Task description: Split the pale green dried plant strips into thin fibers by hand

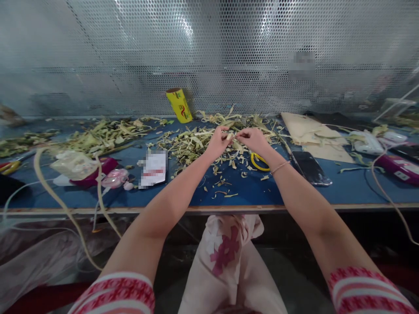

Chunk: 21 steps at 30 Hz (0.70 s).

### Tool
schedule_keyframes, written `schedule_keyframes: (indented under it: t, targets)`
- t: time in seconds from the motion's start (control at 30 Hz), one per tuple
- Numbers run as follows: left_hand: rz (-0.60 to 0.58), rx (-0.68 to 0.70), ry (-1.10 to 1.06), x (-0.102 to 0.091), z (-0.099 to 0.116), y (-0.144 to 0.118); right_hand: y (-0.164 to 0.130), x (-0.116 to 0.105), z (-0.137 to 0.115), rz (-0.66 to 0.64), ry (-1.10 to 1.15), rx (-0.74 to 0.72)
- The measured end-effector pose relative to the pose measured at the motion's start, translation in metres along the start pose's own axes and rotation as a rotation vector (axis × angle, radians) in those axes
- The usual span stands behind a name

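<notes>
Head view, near to far, places taken from the blue table (248,192). Nearest, below its front edge: lap in pale cloth with a pink flower print, both forearms reaching up over the edge. On the table's middle, left hand (218,143) and right hand (253,139) meet, fingertips of both pinched together on one small pale husk piece (231,136) held just above the surface; a thin bracelet sits on the right wrist. Yellow ring (260,161) lies on the table just under the right wrist. Phone (310,168), dark, lies to the right of that wrist. Blurred white card (153,168) lies left of the left forearm. Husk scraps (186,146) are heaped behind and around the hands. Farthest, yellow roll (179,104) leans at the table's back edge against the perforated metal wall (229,52).
</notes>
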<state>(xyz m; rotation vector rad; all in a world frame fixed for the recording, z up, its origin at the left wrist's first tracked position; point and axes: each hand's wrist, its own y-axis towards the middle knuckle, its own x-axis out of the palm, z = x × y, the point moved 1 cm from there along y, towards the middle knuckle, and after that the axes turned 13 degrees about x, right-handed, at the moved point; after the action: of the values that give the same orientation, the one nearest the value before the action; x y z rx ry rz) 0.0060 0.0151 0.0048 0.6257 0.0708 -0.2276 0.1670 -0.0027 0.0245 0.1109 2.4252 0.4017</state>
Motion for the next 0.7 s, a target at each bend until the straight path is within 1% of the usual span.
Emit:
schedule_keyframes:
  t: [0.1,0.2,0.3,0.37,0.5,0.7]
  targets:
    - [0.079,-0.038,-0.047,0.0007,-0.0015,0.0,0.0001,0.0012,0.0,-0.001,0.043,0.006]
    - [0.137,-0.102,-0.185,0.0024,-0.0039,0.0001,0.0011,0.0031,0.001,-0.01,0.104,0.016]
    - [0.102,-0.161,-0.341,0.0038,-0.005,-0.0006,0.0014,0.0036,0.001,-0.022,0.136,0.039]
    - [0.074,-0.178,-0.393,0.0041,-0.0044,-0.0014,0.0007,0.0033,-0.0003,-0.028,0.139,0.048]
    - [0.079,-0.188,-0.438,0.0043,-0.0026,-0.0026,-0.0006,0.0037,-0.0025,-0.034,0.146,0.037]
    - [0.122,-0.149,-0.443,0.0056,0.0003,-0.0018,0.003,0.0061,0.0019,-0.019,0.195,0.034]
